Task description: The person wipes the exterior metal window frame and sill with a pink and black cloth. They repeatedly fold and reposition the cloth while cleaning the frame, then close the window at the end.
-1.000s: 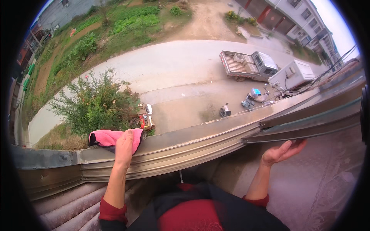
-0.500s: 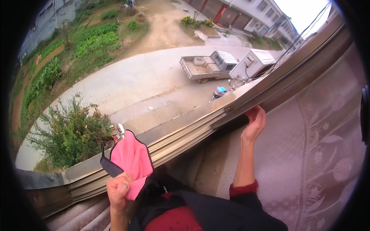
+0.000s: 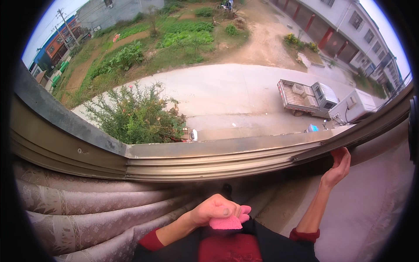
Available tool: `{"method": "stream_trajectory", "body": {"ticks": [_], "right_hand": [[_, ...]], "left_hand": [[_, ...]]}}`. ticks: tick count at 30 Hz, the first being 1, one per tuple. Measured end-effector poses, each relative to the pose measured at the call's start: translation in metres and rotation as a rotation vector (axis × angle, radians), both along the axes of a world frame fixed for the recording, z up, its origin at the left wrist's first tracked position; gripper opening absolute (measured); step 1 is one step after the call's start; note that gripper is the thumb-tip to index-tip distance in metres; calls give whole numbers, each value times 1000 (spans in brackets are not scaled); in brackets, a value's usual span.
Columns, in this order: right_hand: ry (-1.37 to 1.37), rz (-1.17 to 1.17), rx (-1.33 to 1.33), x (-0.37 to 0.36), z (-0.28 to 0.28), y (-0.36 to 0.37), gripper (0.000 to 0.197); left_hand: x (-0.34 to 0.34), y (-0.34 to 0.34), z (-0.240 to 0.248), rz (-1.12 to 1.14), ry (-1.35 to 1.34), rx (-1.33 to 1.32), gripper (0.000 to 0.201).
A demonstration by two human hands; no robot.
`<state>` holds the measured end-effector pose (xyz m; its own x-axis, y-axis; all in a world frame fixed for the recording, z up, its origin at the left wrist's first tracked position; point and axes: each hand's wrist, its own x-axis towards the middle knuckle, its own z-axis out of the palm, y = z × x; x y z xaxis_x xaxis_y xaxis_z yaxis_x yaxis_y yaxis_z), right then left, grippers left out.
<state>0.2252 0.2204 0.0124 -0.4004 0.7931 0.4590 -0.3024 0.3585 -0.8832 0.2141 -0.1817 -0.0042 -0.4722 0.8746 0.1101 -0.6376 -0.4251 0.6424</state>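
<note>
My left hand (image 3: 218, 209) is closed in a fist in front of my body, on this side of the window. From it stick out short folds of a pink cloth (image 3: 226, 223); the rest is bunched up or hidden under my fingers. My right hand (image 3: 338, 168), further right, is raised to the edge of the dark window sash (image 3: 349, 140), fingers curled against it and their tips partly hidden. Between the hands runs the grooved metal window track (image 3: 209, 164), with a grey outer sill (image 3: 227, 146) beyond it.
Patterned curtains hang in folds on the left (image 3: 100, 203), and a pale curtain (image 3: 375, 192) hangs on the right. Outside and below are a leafy bush (image 3: 135, 115), a concrete road (image 3: 218, 89), a parked flatbed truck (image 3: 307, 98) and a white boxy vehicle (image 3: 355, 107).
My left hand has drawn the pink cloth back from over the track toward my body, and the cloth has gone from hanging spread to bunched. The view has turned left. My right hand stays at the sash.
</note>
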Motion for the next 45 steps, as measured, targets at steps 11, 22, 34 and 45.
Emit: {"method": "stream_trajectory", "body": {"ticks": [11,22,34,45], "right_hand": [[-55,362,-5,11,5,-168,38],[-7,895,386,-5,9,-306,36],[145,1232,498,-20,20,-404,65],[176,1399,483,-26,25,-442,73]], "left_hand": [[32,-16,-39,354,201,-493,12],[36,-57,-26,1049,235,-724,35],[36,-76,-25,1380,994,-1615,60],[23,-110,-51,1732,1130,-1780,48]]}}
